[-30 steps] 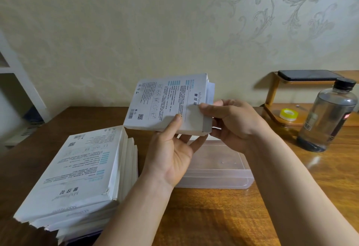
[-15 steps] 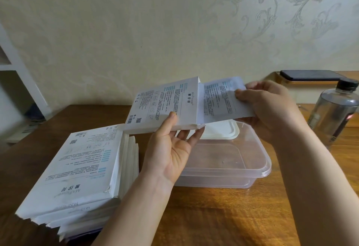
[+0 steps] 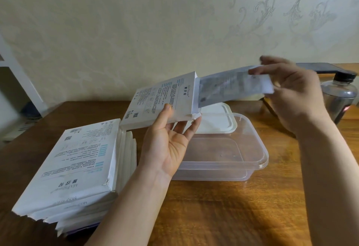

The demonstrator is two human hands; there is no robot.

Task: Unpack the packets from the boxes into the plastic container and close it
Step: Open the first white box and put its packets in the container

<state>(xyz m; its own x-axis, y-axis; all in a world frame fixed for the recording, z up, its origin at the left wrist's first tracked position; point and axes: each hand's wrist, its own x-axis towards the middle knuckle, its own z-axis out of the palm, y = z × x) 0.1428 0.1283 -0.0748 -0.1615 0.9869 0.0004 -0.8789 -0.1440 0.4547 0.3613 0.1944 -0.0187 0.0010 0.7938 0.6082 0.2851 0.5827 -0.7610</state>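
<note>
Left hand (image 3: 171, 142): palm up, gripping a flat white printed cardboard box (image 3: 161, 102); thumb on the printed upper face, fingers beneath; the box is held clear of the brown wooden table (image 3: 233, 216), tilted, its torn open end facing right.

Right hand (image 3: 295, 98): pinching the right end of a flat grey-silver packet (image 3: 233, 88) between thumb and fingers; the packet is in the air (motion-blurred, print unreadable), its left end at the box's open end; whether that end is inside the box cannot be told.

Clear rectangular plastic container (image 3: 262, 148): standing open on the table, below and just in front of the held box and packet; a white rectangular lid (image 3: 217, 121) lies at its far side, contact with the rim not determinable.

A stack of matching white boxes (image 3: 77, 158) sits on the table to the left, beside the left forearm.

At the right edge: a clear bottle with a black cap (image 3: 340, 96); behind it, a dark flat phone (image 3: 318, 68).
</note>
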